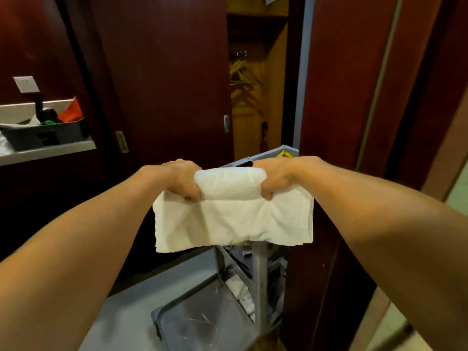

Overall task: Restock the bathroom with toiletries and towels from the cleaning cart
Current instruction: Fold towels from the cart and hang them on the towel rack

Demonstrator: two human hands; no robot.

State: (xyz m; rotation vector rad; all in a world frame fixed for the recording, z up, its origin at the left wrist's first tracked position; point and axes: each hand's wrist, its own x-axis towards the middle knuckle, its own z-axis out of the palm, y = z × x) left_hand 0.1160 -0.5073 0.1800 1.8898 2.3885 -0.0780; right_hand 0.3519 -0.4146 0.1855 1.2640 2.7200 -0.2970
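Observation:
A white towel (231, 219) hangs folded in mid-air in the middle of the head view, its top rolled over. My left hand (181, 178) grips its upper left corner and my right hand (274, 177) grips its upper right corner, both with fingers curled round the roll. Below and behind the towel stands the grey cleaning cart (259, 274), with its top rim showing at the right and its lower shelves partly hidden by the towel.
A grey tray (43, 135) holding orange, green and black items sits on a white ledge (48, 152) at left. Dark red panels and a sliding door (164, 72) surround me. An open closet with hangers (243, 74) lies ahead. A grey bin (202, 323) sits low.

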